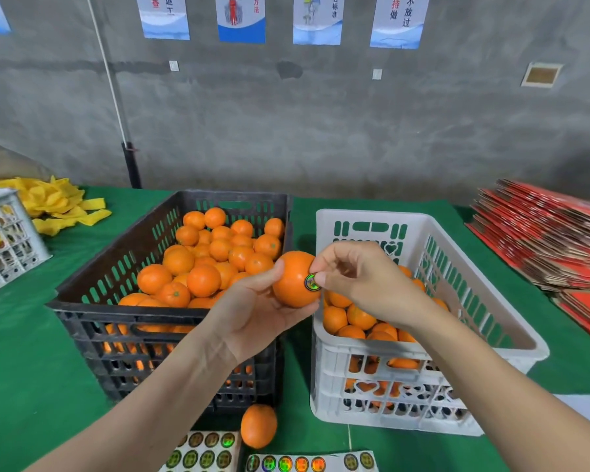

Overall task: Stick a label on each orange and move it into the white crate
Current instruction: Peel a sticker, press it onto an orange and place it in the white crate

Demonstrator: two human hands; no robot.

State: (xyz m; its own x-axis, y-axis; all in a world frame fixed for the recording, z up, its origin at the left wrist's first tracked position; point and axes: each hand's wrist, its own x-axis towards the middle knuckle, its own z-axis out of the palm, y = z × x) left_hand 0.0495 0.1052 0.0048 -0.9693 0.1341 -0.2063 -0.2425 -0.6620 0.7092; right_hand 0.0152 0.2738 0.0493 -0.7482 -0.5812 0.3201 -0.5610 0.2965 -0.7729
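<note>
My left hand (252, 311) holds an orange (292, 279) in the air between the two crates. My right hand (358, 277) presses a round shiny label (311, 282) onto that orange with thumb and forefinger. The black crate (92, 318) on the left is piled with several unlabelled oranges (201, 264). The white crate (491, 338) on the right holds several oranges (351, 321), partly hidden by my right forearm. One loose orange (258, 425) lies on the green cloth in front of the crates. Label sheets (205, 453) lie at the near edge.
A second label sheet (307, 463) lies near the front edge. Yellow foam sleeves (53, 204) are heaped at the back left beside a white basket (4, 240). Red flat cartons (545, 236) are stacked at the right. A grey wall stands behind the table.
</note>
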